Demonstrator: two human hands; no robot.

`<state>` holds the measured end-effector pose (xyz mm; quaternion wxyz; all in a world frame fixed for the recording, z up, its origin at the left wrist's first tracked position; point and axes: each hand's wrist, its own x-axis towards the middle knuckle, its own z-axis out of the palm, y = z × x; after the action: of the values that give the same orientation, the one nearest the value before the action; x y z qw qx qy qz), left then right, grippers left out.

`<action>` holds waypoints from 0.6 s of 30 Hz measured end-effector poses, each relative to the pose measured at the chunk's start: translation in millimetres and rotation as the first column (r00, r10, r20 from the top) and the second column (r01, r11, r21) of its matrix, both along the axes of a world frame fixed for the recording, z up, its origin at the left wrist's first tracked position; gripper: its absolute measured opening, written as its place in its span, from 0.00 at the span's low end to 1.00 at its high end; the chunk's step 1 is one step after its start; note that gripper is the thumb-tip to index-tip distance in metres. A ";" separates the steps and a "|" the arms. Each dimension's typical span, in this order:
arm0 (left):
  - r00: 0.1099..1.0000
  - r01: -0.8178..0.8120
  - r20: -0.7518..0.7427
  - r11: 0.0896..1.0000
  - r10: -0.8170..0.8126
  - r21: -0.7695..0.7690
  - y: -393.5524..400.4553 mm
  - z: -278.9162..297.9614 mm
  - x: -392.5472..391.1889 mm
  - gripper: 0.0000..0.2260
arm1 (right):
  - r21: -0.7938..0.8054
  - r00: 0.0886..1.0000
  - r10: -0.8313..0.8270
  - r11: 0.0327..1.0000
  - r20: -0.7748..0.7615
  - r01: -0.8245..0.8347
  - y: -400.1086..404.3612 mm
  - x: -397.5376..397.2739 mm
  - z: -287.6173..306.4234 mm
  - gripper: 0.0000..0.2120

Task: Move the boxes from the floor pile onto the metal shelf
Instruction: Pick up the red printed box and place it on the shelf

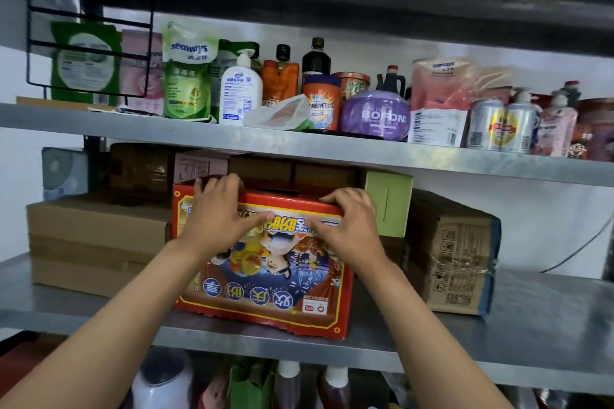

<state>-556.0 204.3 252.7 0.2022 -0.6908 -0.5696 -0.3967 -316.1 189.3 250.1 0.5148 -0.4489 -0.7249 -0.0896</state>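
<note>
- On the middle level of the metal shelf (531,319), a red printed box (262,262) stands near the front edge, its picture upside down, between the brown cartons (96,242) to its left and a taped carton (455,259) to its right.
- The left hand (219,216) lies over the box's top front edge, fingers curled onto the top and thumb spread across the printed face.
- The right hand (345,222) does the same at the top right corner, fingers hooked over the edge, just beside a pale green box (388,202).
- Both hands hold the box by its upper rim.
- The box looks like stiff printed cardboard, probably light to moderate in weight; the glossy face may be slippery.
- The lower front edge appears dented, so the walls may give under pressure.
- Holding at the top corners or under the base seems safest.
</note>
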 end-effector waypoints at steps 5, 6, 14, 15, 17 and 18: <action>0.997 0.010 -0.082 0.999 -0.014 -0.045 15.9 -0.4 8.9 0.32 | -0.070 0.999 -0.040 0.997 0.006 0.040 15.5 8.7 2.0 0.17; 0.995 0.005 -0.102 0.999 -0.010 -0.051 18.5 0.2 11.2 0.33 | -0.083 0.999 -0.049 0.995 0.001 0.049 18.3 10.5 1.2 0.17; 0.985 -0.090 -0.154 0.994 0.079 -0.063 39.2 -3.1 44.4 0.34 | -0.153 0.990 -0.140 0.979 -0.010 0.137 42.9 25.6 -4.0 0.19; 0.982 -0.106 -0.160 0.993 0.096 -0.059 41.2 -3.8 47.1 0.34 | -0.156 0.990 -0.143 0.978 -0.014 0.140 45.2 26.5 -3.9 0.19; 0.980 -0.117 -0.168 0.993 0.109 -0.036 43.9 -5.6 49.4 0.34 | -0.163 0.990 -0.140 0.978 -0.030 0.133 46.9 26.9 -4.1 0.20; 0.981 -0.112 -0.165 0.993 0.107 -0.024 44.7 -6.8 48.4 0.34 | -0.164 0.990 -0.139 0.977 -0.032 0.132 46.4 26.8 -4.7 0.20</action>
<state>-507.5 249.0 245.9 0.2581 -0.6920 -0.5948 -0.3174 -289.3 235.7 245.4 0.4850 -0.5395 -0.6860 -0.0557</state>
